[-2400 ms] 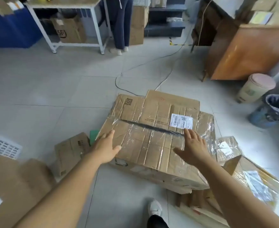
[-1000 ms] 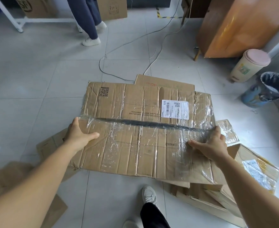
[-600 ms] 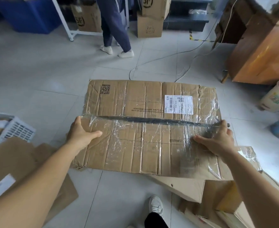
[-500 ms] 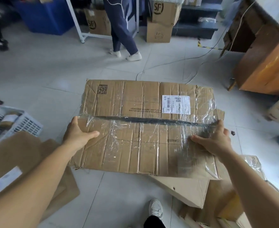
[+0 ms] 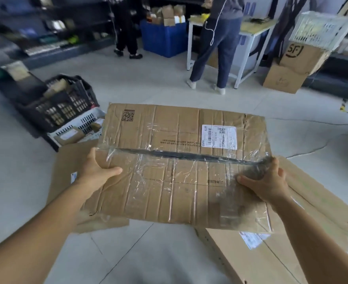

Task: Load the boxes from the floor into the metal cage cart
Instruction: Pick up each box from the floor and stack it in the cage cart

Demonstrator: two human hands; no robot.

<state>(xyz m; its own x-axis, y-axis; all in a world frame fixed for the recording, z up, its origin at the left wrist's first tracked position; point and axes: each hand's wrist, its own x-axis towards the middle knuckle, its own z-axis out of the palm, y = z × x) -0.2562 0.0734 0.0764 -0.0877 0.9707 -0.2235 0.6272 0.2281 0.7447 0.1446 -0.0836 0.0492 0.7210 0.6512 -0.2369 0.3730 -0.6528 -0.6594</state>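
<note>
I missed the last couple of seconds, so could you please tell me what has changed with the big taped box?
Both hands, earlier flat on top, took hold: the left hand and right hand now grip the taped cardboard box, lifted off the floor and carried. The tape and shipping label look unchanged.

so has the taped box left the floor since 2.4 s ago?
Yes. The taped box was resting on the floor boxes with both hands laid on top; now the left hand and right hand hold its ends, raised above the flattened cardboard.
</note>
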